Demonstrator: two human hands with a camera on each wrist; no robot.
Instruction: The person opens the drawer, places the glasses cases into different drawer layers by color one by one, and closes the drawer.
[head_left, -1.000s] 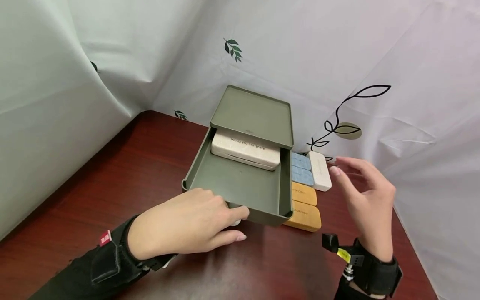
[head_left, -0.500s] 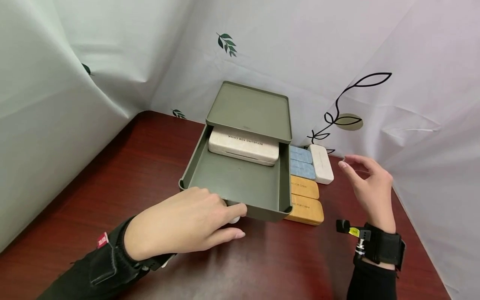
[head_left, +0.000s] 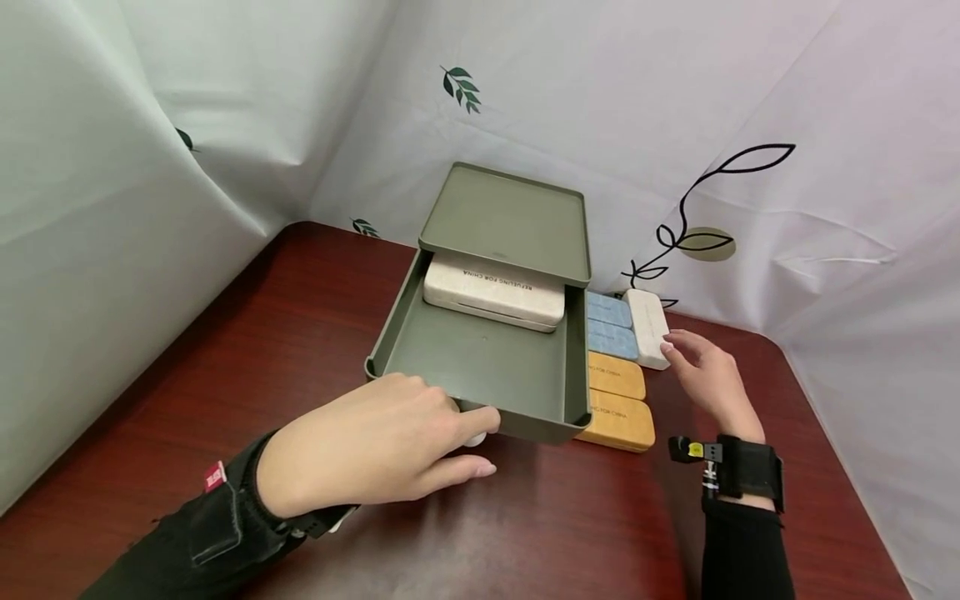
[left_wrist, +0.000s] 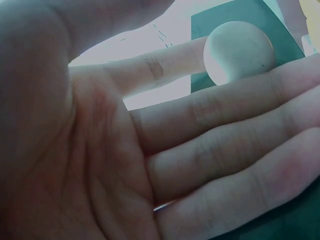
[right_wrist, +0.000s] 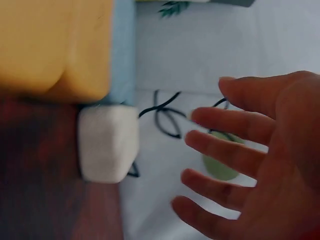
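Observation:
In the head view, my left hand [head_left: 375,446] lies over the front of a grey-green drawer [head_left: 517,421], pulled out of its box. A round white knob [left_wrist: 240,52] is held between its index and middle fingers; the thumb points free. Inside the drawer, at the back, sits a white hinged case [head_left: 495,292] printed "REFUELING FOR CHINA". My right hand [head_left: 708,379] hovers with spread, slightly bent fingers at the right edge of a smaller white case [head_left: 648,325]. Nothing is in its grasp; the right wrist view shows the fingers [right_wrist: 227,145] apart from that white case [right_wrist: 107,142].
Two blue cases [head_left: 611,325] and two yellow cases [head_left: 618,396] line the drawer's right side. A raised-rim lid or top [head_left: 510,221] covers the drawer's back part. White patterned cloth [head_left: 585,92] hangs behind the dark red table [head_left: 300,308].
My right hand first drew away to the right, then came back left to the small white case's edge. The left hand, knob and drawer hold still.

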